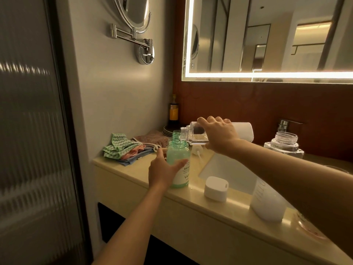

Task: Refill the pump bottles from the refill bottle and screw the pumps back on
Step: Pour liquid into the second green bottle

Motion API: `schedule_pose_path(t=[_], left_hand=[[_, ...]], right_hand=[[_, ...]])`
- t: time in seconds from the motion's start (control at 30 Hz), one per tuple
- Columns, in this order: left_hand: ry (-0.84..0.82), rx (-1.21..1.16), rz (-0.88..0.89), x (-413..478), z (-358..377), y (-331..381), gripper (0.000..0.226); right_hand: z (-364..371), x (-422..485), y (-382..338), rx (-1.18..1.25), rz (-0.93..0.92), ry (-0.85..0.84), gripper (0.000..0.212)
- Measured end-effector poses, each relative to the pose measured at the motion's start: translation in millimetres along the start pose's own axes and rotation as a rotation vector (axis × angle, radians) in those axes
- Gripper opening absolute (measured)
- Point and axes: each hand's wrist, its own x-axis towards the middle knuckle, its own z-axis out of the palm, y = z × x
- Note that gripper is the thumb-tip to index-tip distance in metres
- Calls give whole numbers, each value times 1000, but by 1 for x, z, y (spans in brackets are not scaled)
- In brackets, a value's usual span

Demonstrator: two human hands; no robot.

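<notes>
So we're mid-pour, I'd say. The left hand (pixel 162 173) has its fingers wrapped round the green bottle (pixel 178 157), which stands near the front edge of the counter (pixel 133 169) at its left end. The right hand (pixel 219 134) grips the clear bottle (pixel 193 133) from above and tips it flat, its mouth right over the green one's open neck. I can't tell if anything's flowing. Green looks mostly full. Still left: a white pump top (pixel 215 188) sits loose by the front edge, and the open jar (pixel 284 145) at the back has no cap.
</notes>
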Motion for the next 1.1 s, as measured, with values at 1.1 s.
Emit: schedule_pose_path(t=[1.1], left_hand=[[4,9,6,0,1,-2,75]], right_hand=[[-1,0,-2,-8,4,-16,60]])
